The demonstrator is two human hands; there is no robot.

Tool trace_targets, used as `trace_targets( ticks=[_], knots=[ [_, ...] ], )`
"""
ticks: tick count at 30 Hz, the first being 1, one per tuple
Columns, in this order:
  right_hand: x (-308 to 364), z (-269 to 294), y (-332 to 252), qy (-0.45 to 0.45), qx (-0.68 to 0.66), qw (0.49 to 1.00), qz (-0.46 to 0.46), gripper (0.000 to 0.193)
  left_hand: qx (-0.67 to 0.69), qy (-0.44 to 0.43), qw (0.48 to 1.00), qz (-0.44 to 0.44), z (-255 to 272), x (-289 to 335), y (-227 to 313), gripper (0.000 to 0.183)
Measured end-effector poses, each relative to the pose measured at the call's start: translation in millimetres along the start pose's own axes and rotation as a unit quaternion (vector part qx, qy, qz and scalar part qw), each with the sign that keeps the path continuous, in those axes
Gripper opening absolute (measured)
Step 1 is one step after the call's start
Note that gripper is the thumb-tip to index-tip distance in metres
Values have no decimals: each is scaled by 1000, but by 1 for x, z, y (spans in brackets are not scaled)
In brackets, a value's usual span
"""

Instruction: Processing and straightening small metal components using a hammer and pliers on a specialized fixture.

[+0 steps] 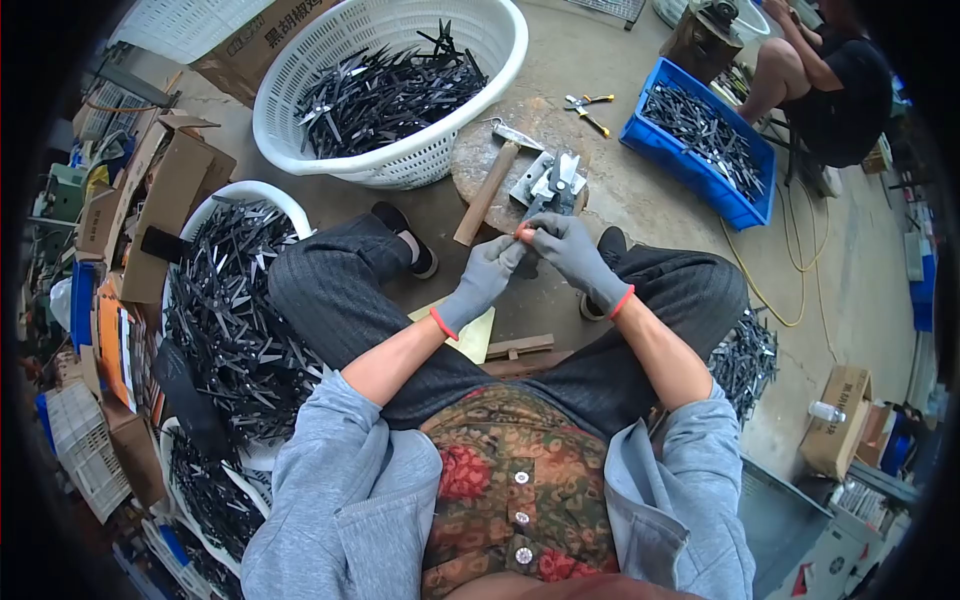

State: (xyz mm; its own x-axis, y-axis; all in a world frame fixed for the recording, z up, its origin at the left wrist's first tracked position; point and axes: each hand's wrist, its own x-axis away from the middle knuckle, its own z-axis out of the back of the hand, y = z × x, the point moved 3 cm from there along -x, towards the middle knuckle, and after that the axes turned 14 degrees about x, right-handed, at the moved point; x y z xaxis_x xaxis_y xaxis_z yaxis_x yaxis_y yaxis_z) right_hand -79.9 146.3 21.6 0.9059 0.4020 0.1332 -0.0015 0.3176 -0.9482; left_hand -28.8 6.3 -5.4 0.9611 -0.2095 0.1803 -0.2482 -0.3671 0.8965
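My left hand [487, 275] and my right hand [575, 255], both in grey gloves with red cuffs, meet over the near edge of a round wooden block [480, 150]. Their fingers are pinched together, and a bare fingertip shows at the right glove. What they pinch is too small and covered to make out; something dark shows just below the fingers. Right beyond them, a metal block [530, 178] stands on the wood, with dark and shiny scissor-like blades [562, 178] at it. A hammer [490, 190] with a wooden handle lies to the left of the block.
A large white basket [510, 70] of black scissor-like pieces stands beyond; another white basket [300, 215] of them is at left. Pliers [590, 108] with yellow-black handles lie on the floor. A blue crate [640, 135] of pieces is near a seated person [840, 85]. A yellow cable [760, 285] trails at right.
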Motion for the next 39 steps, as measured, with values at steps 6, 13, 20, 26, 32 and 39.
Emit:
trace_targets(
  ticks=[6, 13, 20, 26, 32, 39],
  knots=[
    [-6, 65, -3, 300, -181, 936, -32, 22, 67, 38, 997, -19, 11, 6, 10, 31],
    [-25, 30, 45, 317, -336, 882, -92, 20, 67, 1, 998, -19, 8, -2, 5, 38],
    [-30, 44, 42, 345, -240, 907, -28, 18, 60, -45, 997, -7, 5, -6, 11, 48],
    [-46, 54, 21, 341, -70, 936, 58, 17, 51, -48, 997, 35, 2, 0, 17, 50],
    [-50, 44, 19, 323, 100, 939, 69, 14, 65, -49, 996, 35, 0, 1, 14, 49],
    [-48, 44, 24, 349, 135, 922, 98, 10, 71, -44, 996, 32, 3, 1, 9, 48]
  ],
)
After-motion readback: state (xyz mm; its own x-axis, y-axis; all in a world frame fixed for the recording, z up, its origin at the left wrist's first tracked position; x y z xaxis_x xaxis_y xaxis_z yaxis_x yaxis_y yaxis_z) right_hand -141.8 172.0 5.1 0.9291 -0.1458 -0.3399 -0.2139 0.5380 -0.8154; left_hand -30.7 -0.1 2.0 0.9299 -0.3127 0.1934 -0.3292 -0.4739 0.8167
